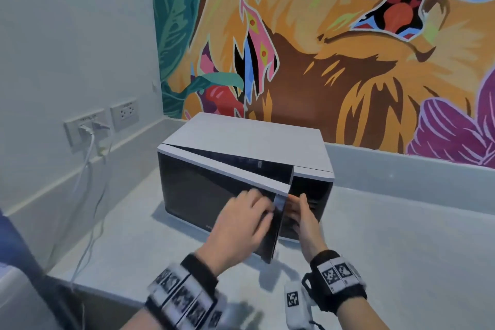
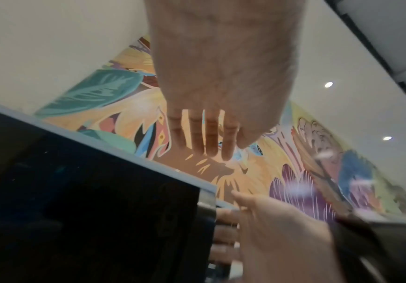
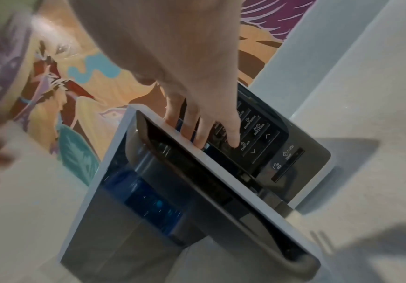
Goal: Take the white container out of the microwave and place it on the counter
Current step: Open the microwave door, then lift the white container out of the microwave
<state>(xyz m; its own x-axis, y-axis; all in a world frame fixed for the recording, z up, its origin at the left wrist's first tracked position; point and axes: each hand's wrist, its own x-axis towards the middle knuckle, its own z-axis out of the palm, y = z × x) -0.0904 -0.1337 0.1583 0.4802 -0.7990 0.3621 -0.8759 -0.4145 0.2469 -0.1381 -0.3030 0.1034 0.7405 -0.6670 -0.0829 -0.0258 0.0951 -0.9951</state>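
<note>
The white container is not visible in any view; judging by the task, it lies inside the microwave (image 1: 241,158), behind the door (image 1: 222,203), hence beyond both hands. The microwave stands toward the back edge of the tabletop (image 1: 401,236), near its left back corner. The door is ajar, hinged at its left, with its free right edge swung toward the person. The right hand (image 1: 301,218) has its fingers (image 3: 194,122) hooked behind that free edge, beside the control panel (image 3: 264,137): a grip holding the door. The left hand (image 1: 242,222) lies on the door's dark front, fingers extended, holding nothing. The right hand is nearer the opening, which must widen before either hand can reach inside.
</note>
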